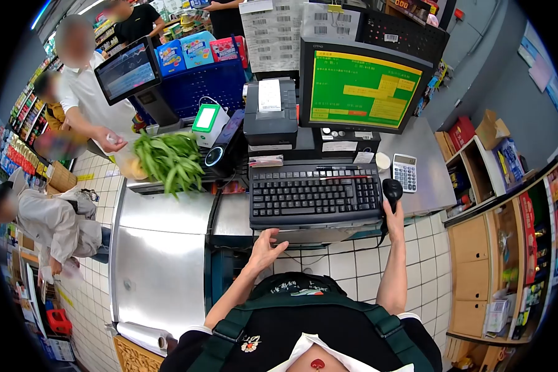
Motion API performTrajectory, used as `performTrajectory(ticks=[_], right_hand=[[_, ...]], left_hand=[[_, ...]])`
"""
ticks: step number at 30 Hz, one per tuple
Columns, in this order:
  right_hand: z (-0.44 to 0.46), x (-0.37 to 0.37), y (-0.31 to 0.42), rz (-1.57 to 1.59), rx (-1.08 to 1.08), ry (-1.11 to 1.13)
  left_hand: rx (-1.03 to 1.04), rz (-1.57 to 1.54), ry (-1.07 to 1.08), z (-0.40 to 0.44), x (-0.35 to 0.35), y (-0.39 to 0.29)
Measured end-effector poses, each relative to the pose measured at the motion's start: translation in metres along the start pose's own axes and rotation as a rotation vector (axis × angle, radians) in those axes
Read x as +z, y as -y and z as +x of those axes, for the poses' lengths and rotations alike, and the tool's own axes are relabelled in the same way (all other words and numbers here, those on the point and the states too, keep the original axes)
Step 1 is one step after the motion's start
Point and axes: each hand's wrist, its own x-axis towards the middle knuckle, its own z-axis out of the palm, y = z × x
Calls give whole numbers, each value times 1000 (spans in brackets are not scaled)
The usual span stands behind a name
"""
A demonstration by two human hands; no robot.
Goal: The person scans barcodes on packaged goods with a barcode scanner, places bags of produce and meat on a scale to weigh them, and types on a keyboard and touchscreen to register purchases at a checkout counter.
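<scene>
Handheld scanner (392, 188) is just right of the keyboard (313, 193), its handle wrapped in the right hand (395, 218). The left hand (268, 249), half open and empty, is near the keyboard's front edge; leafy greens (169, 161) lie left of the keyboard.

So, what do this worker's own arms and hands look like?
Plainly human: the left grip and right grip are ungloved hands. The forearms are bare, coming out of short black sleeves edged in white. Dark green straps with buckles run over the shoulders.
</scene>
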Motion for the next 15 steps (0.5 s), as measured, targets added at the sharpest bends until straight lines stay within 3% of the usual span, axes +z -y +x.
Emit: performTrajectory(ticks=[2,5,15], right_hand=[[9,-6,-14,16,-36,-4],[6,-7,-2,314,169,30],[19,-10,-22,242,112,72]], left_hand=[[-1,9,-1,-1,2,-3],[-10,6,8,-2,3,-6],[-7,-69,19,-10,10,-13]])
